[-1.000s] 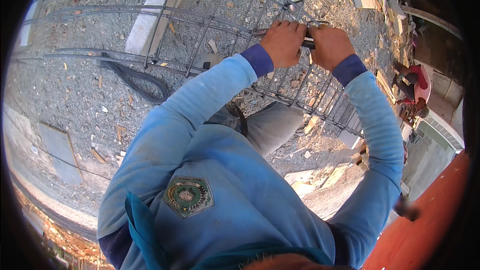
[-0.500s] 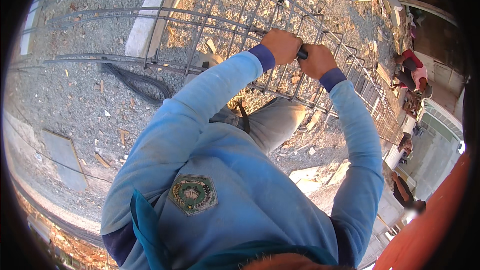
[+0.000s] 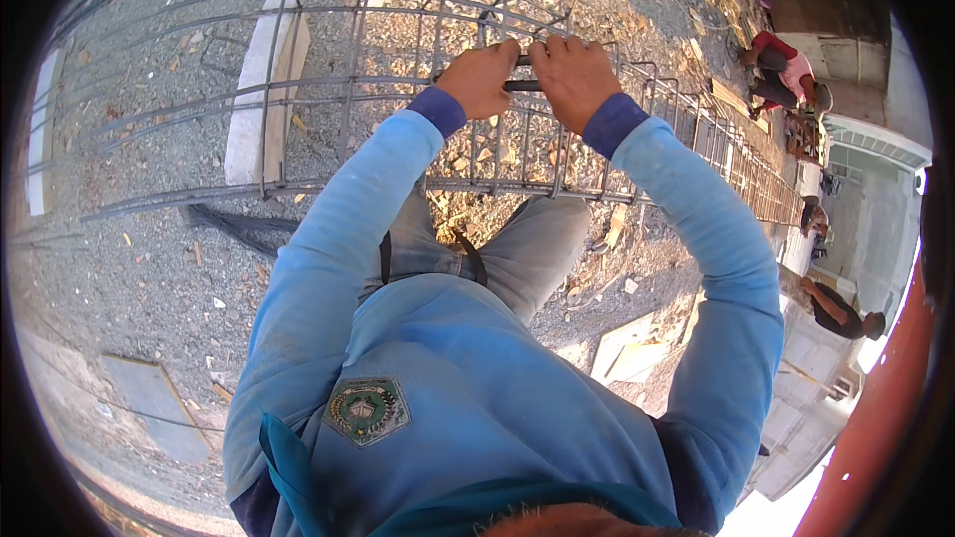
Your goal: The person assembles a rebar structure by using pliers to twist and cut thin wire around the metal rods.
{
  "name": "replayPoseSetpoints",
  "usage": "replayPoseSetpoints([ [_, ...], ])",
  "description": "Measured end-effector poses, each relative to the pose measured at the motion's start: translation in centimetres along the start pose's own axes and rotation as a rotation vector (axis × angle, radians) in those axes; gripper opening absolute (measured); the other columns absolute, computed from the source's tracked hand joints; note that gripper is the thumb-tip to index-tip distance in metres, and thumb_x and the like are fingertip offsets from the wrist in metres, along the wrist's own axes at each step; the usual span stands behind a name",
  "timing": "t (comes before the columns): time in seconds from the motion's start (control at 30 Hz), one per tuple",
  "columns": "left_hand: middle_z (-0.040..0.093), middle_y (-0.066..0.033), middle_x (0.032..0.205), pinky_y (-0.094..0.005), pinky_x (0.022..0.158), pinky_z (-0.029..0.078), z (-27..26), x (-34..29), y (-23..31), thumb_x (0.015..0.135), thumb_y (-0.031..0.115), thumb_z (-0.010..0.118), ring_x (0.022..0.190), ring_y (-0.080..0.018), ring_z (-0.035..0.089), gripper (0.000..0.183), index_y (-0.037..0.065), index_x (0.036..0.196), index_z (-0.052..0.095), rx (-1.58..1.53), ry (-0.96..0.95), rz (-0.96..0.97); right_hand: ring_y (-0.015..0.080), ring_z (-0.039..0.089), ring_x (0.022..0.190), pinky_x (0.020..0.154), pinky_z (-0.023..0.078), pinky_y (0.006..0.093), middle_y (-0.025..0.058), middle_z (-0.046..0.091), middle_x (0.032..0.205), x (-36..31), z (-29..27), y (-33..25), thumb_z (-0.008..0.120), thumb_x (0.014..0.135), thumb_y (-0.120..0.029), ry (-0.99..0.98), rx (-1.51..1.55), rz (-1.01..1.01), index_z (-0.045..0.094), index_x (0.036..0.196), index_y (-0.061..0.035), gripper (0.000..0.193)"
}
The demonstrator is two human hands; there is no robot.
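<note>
Close together over a long rebar cage (image 3: 348, 89), both my hands are on a hand tool with two dark handles (image 3: 523, 86). The handles lie side by side, bridging the gap between my fists; the tool's head is hidden, so its kind is unclear. My left hand (image 3: 477, 80) is closed round its left part. My right hand (image 3: 575, 82) wraps the right ends, knuckles up. Beneath them run the cage's long bars and square stirrups. My legs (image 3: 532, 249) are bent just on the near side of the cage.
A pale concrete block (image 3: 261, 99) lies under the cage at left, and another pale beam (image 3: 45, 129) farther left. Loose dark rods (image 3: 234, 224) lie on the gravel. At right, one person (image 3: 786, 75) crouches and another person (image 3: 841, 308) is farther back. A flat board (image 3: 159, 408) lies lower left.
Both hands have shifted left and slightly up in view, and two handles now show between them instead of one dark end. The view has turned, moving the cage and legs within it.
</note>
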State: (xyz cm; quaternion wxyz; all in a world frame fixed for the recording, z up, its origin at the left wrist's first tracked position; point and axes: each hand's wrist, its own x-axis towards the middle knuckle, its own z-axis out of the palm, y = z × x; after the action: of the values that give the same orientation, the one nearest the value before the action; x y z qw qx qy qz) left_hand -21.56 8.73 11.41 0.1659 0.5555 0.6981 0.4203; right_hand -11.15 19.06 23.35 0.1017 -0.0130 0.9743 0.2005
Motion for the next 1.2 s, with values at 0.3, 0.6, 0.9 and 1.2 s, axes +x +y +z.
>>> replayPoseSetpoints([
  [0.3, 0.063, -0.0178, 0.088, -0.0471, 0.069, 0.049, 4.2, 0.8, 2.3, 0.067, 0.019, 0.07, 0.083, -0.0375, 0.062, 0.038, 0.001, 0.097, 0.054, 0.073, 0.328, 0.071, 0.0252, 0.066, 0.074, 0.059, 0.05, 0.0384, 0.0104, 0.066, 0.08, -0.4, 1.6, -0.2, 0.066, 0.067, -0.015, -0.113, 0.115, 0.13, 0.066, 0.081, -0.0046, 0.017],
  [0.6, 0.068, -0.0168, 0.088, -0.0432, 0.072, 0.052, 3.2, 0.9, 3.2, 0.065, 0.037, 0.077, 0.081, -0.0357, 0.065, 0.047, 0.007, 0.099, 0.065, 0.037, 0.1, -0.131, 0.0303, 0.067, 0.076, 0.065, 0.053, 0.0428, 0.0122, 0.069, 0.082, -0.4, 4.1, -0.3, 0.064, 0.071, -0.018, -0.062, 0.354, 0.248, 0.071, 0.082, -0.0097, 0.015],
  [0.9, 0.068, -0.0176, 0.085, -0.0419, 0.071, 0.052, 3.3, 1.7, 2.8, 0.066, 0.029, 0.076, 0.08, -0.0365, 0.065, 0.04, 0.004, 0.095, 0.066, 0.211, -0.056, -0.174, 0.0309, 0.067, 0.084, 0.075, 0.053, 0.0419, 0.0138, 0.069, 0.089, -0.5, 3.9, -0.3, 0.066, 0.071, -0.023, -0.139, 0.381, 0.274, 0.072, 0.088, -0.0097, 0.022],
  [1.2, 0.05, -0.0197, 0.125, -0.0481, 0.097, 0.037, 0.2, -17.0, 2.8, 0.074, 0.025, 0.074, 0.117, -0.0385, 0.046, 0.06, 0.005, 0.125, 0.049, 0.267, 0.475, -0.059, 0.016, 0.064, 0.061, 0.057, 0.053, 0.0312, 0.0092, 0.066, 0.079, -11.8, 8.3, -6.7, 0.063, 0.088, -0.027, -0.409, 1.92, 0.732, 0.06, 0.094, -0.0001, 0.028],
])
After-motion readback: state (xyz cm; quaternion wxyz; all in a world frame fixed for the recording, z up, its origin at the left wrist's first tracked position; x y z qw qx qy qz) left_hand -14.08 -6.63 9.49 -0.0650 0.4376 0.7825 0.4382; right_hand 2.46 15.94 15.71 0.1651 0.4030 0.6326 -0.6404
